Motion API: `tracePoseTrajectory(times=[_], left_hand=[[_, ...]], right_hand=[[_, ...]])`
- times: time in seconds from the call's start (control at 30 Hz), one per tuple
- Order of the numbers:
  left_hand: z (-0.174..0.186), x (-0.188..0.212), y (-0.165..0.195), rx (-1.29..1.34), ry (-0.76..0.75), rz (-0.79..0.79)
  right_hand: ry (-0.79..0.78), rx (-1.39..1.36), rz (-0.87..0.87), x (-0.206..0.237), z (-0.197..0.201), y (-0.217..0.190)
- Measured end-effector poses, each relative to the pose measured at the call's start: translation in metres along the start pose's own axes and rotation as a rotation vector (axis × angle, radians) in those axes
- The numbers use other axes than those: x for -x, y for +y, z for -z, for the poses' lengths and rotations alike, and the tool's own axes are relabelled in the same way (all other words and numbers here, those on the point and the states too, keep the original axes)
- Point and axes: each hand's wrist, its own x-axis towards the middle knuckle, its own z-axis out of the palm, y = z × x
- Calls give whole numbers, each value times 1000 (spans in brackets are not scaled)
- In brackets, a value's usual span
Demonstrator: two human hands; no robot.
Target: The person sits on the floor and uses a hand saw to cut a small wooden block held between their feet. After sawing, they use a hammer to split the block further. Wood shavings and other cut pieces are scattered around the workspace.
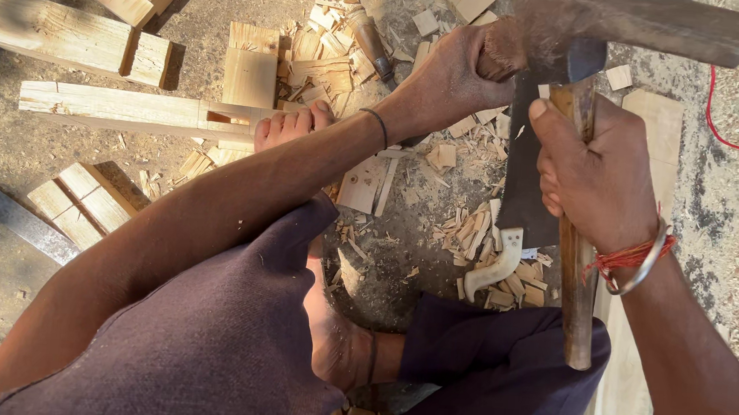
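Note:
My left hand (450, 77) grips the end of a dark, weathered piece of wood (646, 24) that stretches to the upper right. My right hand (600, 177) is closed high on the wooden handle (579, 314) of a hatchet. The hatchet's dark flat blade (520, 187) hangs just below the dark wood, between my two hands. A metal bangle and red thread circle my right wrist. A thin band sits on my left wrist. I sit on the ground with one bare foot (293, 126) resting against a pale notched beam (127, 109).
Pale wood chips (487, 240) litter the ground under the blade. A curved pale offcut (496, 268) lies among them. Cut blocks (64, 33) and a notched block (83, 203) lie at left. A chisel (371, 41) lies at top centre, a plank (661, 123) and a red cord (721, 126) at right.

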Motion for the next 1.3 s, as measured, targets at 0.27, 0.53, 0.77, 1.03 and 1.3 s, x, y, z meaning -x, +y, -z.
tracePoseTrajectory(times=[0.27, 0.53, 0.77, 1.03, 1.3], left_hand=[[3, 2, 3, 101, 2, -37], [1, 2, -5, 92, 15, -41], [7, 7, 8, 70, -48, 2], [7, 21, 14, 110, -45, -43], [34, 38, 18, 152, 67, -54]], right_hand=[[199, -362, 274, 21, 34, 36], [177, -321, 291, 18, 12, -12], [52, -144, -49, 5, 5, 34], [236, -471, 418, 35, -4, 80], [231, -557, 405, 63, -54, 148]])
